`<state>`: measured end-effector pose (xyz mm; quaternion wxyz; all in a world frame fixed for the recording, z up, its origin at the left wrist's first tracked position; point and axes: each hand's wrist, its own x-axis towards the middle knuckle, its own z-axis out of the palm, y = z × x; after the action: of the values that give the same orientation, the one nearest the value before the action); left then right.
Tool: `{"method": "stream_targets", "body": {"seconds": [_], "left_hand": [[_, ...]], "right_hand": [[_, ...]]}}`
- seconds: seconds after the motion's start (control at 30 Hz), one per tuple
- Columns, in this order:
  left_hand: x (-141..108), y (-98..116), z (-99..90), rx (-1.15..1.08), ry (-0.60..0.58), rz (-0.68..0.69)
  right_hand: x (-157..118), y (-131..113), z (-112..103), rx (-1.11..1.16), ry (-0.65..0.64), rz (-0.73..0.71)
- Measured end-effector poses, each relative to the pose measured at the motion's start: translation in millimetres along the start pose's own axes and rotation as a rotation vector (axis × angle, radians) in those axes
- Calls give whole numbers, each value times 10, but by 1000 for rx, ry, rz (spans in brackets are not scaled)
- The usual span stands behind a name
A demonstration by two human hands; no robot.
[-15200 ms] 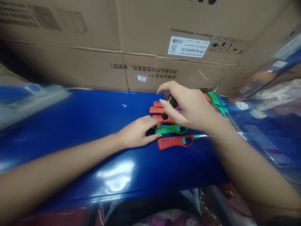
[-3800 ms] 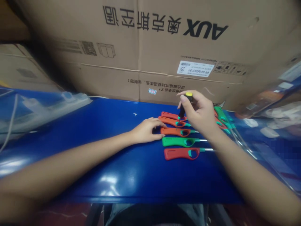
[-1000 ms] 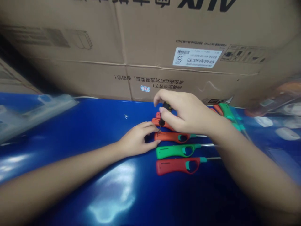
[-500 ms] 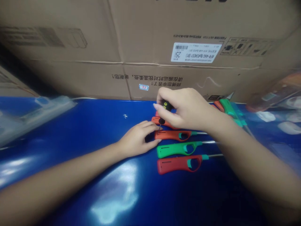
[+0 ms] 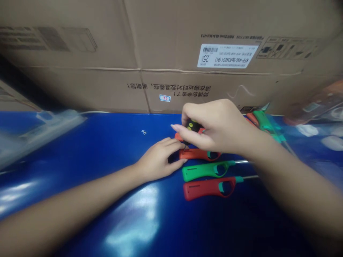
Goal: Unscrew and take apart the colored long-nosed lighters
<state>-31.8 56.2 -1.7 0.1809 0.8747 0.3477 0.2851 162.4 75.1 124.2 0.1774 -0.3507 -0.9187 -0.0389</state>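
My right hand [image 5: 217,123] is closed around the black and yellow handle of a screwdriver [image 5: 192,125]. Its thin shaft points down at the butt end of an orange lighter [image 5: 198,154], a long-necked kind with a trigger loop. With thumb and fingers on either side of that same end, my left hand [image 5: 160,160] holds the lighter on the blue table. Nearer to me lie a green lighter [image 5: 197,172] and a red lighter [image 5: 200,189], side by side. Another orange lighter [image 5: 178,137] shows partly behind, mostly covered by my right hand.
A large cardboard box [image 5: 102,89] with upside-down printing stands along the back of the blue table [image 5: 88,142]. More lighters [image 5: 264,121] lie at the back right, near blurred plastic bags [image 5: 313,107]. A translucent plastic object [image 5: 48,132] sits at the left.
The view has shifted slightly, so the lighters appear a little further right. My right hand has turned a little on the screwdriver and covers more of the shaft. My left hand keeps its hold.
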Motion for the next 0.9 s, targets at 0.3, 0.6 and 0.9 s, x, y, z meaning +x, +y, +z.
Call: {"method": "stream_targets", "body": {"seconds": [0.3, 0.6, 0.9], "left_hand": [[6, 7, 3, 6, 24, 5], [22, 15, -17, -13, 0, -23], [15, -12, 26, -25, 48, 3]], "right_hand": [[-12, -22, -25, -13, -41, 32], [5, 12, 1, -19, -9, 21], [-34, 18, -10, 17, -6, -117]]}}
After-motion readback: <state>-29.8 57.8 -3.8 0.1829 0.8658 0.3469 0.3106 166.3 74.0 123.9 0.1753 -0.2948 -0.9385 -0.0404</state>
